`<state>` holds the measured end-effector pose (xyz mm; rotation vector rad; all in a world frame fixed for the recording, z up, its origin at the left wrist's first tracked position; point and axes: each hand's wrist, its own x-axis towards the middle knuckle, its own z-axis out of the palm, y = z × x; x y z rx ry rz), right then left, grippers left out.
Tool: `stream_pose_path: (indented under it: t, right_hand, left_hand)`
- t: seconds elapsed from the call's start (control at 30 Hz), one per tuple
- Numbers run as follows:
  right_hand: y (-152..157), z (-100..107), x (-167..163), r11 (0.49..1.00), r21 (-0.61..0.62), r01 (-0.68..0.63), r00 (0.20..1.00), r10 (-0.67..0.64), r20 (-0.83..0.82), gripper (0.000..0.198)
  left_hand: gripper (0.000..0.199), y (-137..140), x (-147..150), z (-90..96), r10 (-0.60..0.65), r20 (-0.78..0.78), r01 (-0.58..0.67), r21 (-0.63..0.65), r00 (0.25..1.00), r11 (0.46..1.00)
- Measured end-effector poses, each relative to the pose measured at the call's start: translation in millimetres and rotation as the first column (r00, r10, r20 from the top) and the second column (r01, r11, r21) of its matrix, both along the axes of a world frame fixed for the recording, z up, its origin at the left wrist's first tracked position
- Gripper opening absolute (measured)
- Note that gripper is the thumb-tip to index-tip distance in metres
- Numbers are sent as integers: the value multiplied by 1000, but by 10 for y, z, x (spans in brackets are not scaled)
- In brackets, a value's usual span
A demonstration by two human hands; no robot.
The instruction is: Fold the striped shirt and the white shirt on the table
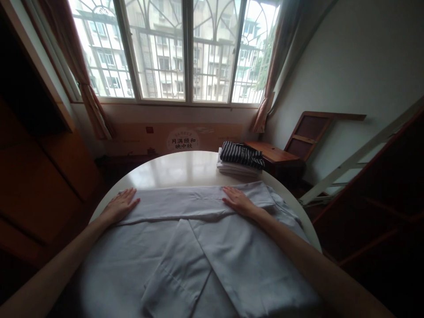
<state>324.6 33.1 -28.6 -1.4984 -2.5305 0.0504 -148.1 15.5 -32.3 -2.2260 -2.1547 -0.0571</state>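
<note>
A light grey-white shirt (132,247) lies spread over the near part of a round white table (155,170). Its far side is folded over into a long flat band, and a sleeve (179,274) lies folded across the middle. My left hand (122,204) rests flat on the band's left end, fingers spread. Further right, my right hand (239,201) presses flat on the same band with its fingers stretched out. Neither hand grips the cloth. The shirt's near edge runs out of view below.
Folded clothes, a black-and-white striped one (241,154) atop white ones (238,168), sit at the table's far right. Behind stand a wooden stool (273,152) and a ladder (338,174). A wooden cabinet (43,176) is at left; a barred window (188,53) lies ahead.
</note>
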Motion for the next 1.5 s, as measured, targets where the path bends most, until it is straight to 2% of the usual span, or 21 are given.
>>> stream_pose_path:
  t: [0.07,0.2,0.37,0.53,0.7,0.93,1.07,1.23,1.33,1.4,1.43,1.47,1.5]
  right_hand:
    - [99,24,255,991,-46,128,991,-126,49,61]
    - [255,84,874,914,-77,399,912,-387,135,60]
    - [296,32,1275,842,-74,534,843,-523,124,66]
    - [265,23,1313,830,-103,548,835,-535,129,64]
    - [280,38,1324,765,-99,636,771,-629,98,73]
    - [436,68,1307,709,-136,692,718,-695,35,76]
    - [443,108,1230,666,-112,737,670,-743,-5,75]
    - [380,134,1154,606,-91,790,605,-795,-46,71]
    - [340,145,1112,600,-16,800,596,-797,-99,70]
    - [305,155,1006,618,37,785,618,-778,-113,71]
    - [275,158,913,643,62,764,645,-756,-111,71]
    - [233,160,792,678,89,730,683,-722,-107,71]
    - [176,158,644,738,129,662,749,-654,-104,69]
  left_hand:
    - [71,0,-2,14,-2,-1,2,-1,1000,1000]
    - [70,-15,17,29,13,3,-13,-8,1000,1000]
    - [71,-13,49,38,25,-8,-25,-37,1000,999]
    - [70,-7,80,51,22,-11,-22,-52,1000,998]
    - [68,58,91,54,21,-1,-21,-29,1000,999]
    - [67,310,142,89,36,1,-36,-46,999,998]
    - [61,411,208,61,8,31,-9,27,999,1000]
    - [49,414,228,57,51,81,-68,222,995,973]
    - [47,317,332,102,-21,151,-32,339,988,940]
    - [48,207,547,147,-104,219,13,381,970,924]
    - [49,137,706,172,-155,254,43,397,955,917]
    - [51,59,895,194,-250,272,132,387,929,912]
    - [52,-28,1103,213,-362,284,248,367,888,897]
